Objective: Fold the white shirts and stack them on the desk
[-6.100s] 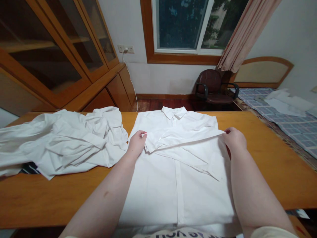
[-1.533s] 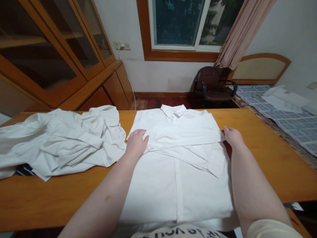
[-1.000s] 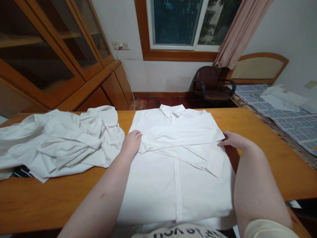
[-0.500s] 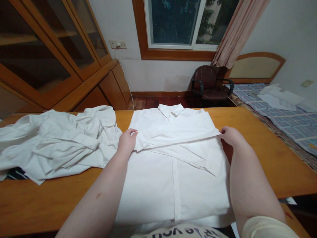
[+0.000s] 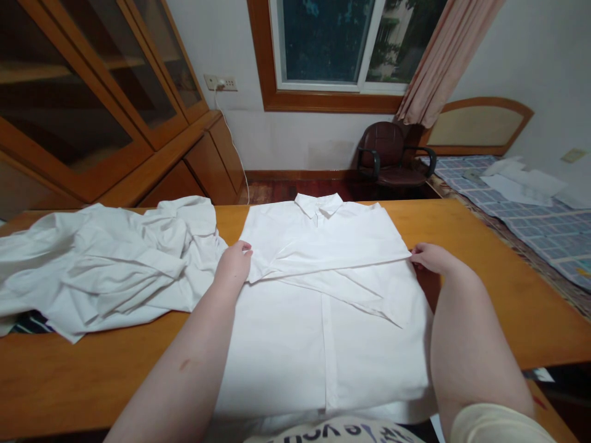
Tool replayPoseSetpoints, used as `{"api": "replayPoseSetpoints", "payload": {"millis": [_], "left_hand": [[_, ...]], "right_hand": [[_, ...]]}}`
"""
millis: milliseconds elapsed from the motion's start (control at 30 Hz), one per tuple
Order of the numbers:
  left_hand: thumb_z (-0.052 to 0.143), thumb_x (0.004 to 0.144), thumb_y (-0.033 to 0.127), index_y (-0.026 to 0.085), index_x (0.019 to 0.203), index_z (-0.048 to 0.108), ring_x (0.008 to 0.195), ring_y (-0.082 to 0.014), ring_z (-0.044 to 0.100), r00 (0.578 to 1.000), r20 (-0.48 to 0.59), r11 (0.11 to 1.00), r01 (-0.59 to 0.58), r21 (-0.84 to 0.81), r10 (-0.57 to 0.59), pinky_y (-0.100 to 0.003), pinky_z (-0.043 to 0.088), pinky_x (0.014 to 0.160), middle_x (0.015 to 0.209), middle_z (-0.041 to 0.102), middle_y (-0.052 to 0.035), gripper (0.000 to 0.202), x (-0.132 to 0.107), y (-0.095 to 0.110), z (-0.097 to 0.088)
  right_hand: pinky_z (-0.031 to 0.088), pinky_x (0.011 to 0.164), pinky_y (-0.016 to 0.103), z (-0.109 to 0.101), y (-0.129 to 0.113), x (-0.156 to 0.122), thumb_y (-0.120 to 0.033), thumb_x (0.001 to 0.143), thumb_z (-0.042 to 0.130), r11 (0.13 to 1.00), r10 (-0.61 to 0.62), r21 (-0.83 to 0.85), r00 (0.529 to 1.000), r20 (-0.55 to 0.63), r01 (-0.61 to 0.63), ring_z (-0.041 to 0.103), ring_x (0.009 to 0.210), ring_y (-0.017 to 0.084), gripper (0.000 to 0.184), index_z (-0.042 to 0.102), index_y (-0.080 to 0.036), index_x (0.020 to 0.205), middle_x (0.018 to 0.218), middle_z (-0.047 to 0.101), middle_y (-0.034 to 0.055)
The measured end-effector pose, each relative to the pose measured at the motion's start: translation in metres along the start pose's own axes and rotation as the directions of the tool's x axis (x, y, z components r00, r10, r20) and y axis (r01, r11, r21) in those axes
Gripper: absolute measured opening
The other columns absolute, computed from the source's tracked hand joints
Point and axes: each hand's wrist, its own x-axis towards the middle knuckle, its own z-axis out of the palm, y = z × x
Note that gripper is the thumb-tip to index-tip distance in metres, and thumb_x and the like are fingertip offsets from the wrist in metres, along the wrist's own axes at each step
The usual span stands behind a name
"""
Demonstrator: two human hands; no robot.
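Note:
A white collared shirt (image 5: 323, 320) lies flat on the wooden table (image 5: 503, 295), collar at the far side, both sleeves folded across its chest. My left hand (image 5: 234, 266) is closed on the shirt's left edge, where the end of the top sleeve lies. My right hand (image 5: 428, 258) pinches the shirt's right edge at the fold of that sleeve. Both forearms rest along the shirt's sides.
A heap of crumpled white garments (image 5: 106, 264) covers the table's left part. Behind it stands a glass-door wooden cabinet (image 5: 92, 104). A dark armchair (image 5: 392, 160) stands under the window, and a bed (image 5: 540, 215) with white cloth on it lies at the right.
The folded sleeve edge, lifted slightly half a second ago, has come down flat on the shirt. Both hands stay at the same edges.

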Motion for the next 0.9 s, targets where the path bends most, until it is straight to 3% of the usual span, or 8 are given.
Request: {"api": "replayPoseSetpoints", "payload": {"millis": [100,167,333,533,667,767,900], "left_hand": [[0.048,0.084,0.022,0.017,0.102,0.064,0.098,-0.024,0.062,0.999,0.008,0.998,-0.039,0.055,0.039,-0.032,0.046,0.085,0.103,0.068,-0.0107,0.025,-0.001,0.001,0.001],[0.047,0.084,0.022,0.017,0.102,0.064,0.097,-0.0241,0.062,0.998,0.006,0.995,-0.06,0.077,0.059,-0.033,0.046,0.084,0.102,0.068,-0.011,0.025,-0.002,0.001,0.002],[0.045,0.084,0.023,0.018,0.101,0.064,0.096,-0.0239,0.062,0.997,0.007,0.991,-0.081,0.103,0.081,-0.033,0.047,0.083,0.102,0.067,-0.0113,0.026,-0.002,0.0,0.004],[0.046,0.084,0.025,0.019,0.101,0.064,0.096,-0.0236,0.061,0.995,0.018,0.992,-0.094,0.086,0.093,-0.033,0.047,0.083,0.102,0.067,-0.0101,0.025,-0.003,0.002,0.003],[0.048,0.084,0.024,0.019,0.1,0.064,0.097,-0.0236,0.061,0.995,0.045,0.992,-0.089,0.084,0.086,-0.032,0.046,0.084,0.102,0.067,-0.0095,0.024,-0.003,0.005,0.003],[0.048,0.083,0.023,0.018,0.101,0.064,0.099,-0.0238,0.06,0.995,0.05,0.992,-0.094,0.083,0.09,-0.032,0.046,0.086,0.104,0.066,-0.01,0.024,-0.003,0.006,0.003],[0.047,0.084,0.024,0.019,0.101,0.064,0.099,-0.0235,0.061,0.995,0.043,0.992,-0.097,0.081,0.093,-0.032,0.046,0.086,0.104,0.066,-0.0098,0.024,-0.003,0.004,0.004]], "right_hand": [[0.04,0.051,0.024,0.001,0.0,0.004,-0.021,0.073,0.051,0.989,0.031,0.148,0.999,-0.012,-0.029,0.057,0.054,0.015,0.011,0.058,-0.019,0.066,0.065,0.065,0.0045],[0.041,0.054,0.026,0.003,-0.005,0.006,-0.029,0.079,0.047,0.986,0.042,0.167,0.995,-0.09,-0.027,0.058,0.057,0.016,0.02,0.06,-0.018,0.068,0.069,0.066,0.0068],[0.04,0.062,0.028,0.014,-0.024,0.008,-0.047,0.084,0.045,0.999,-0.035,-0.012,0.959,-0.281,0.033,0.06,0.074,0.021,0.037,0.066,-0.017,0.082,0.081,0.068,0.0102],[0.04,0.065,0.029,0.018,-0.029,0.012,-0.038,0.086,0.044,0.993,-0.038,-0.116,0.929,-0.367,-0.005,0.061,0.083,0.024,0.034,0.067,-0.014,0.094,0.09,0.068,0.0138],[0.043,0.069,0.03,0.02,-0.026,0.015,-0.039,0.085,0.049,0.987,0.014,-0.147,0.935,-0.355,-0.071,0.063,0.088,0.026,0.033,0.068,-0.013,0.096,0.094,0.069,0.0163],[0.045,0.074,0.035,0.02,-0.023,0.017,-0.048,0.085,0.048,0.982,0.052,-0.157,0.948,-0.316,-0.106,0.062,0.093,0.03,0.042,0.068,-0.012,0.095,0.097,0.068,0.0197],[0.045,0.08,0.04,0.018,-0.017,0.025,-0.055,0.086,0.042,0.989,0.147,0.065,0.925,-0.351,-0.133,0.06,0.101,0.033,0.052,0.069,-0.011,0.093,0.102,0.066,0.0229]]}}
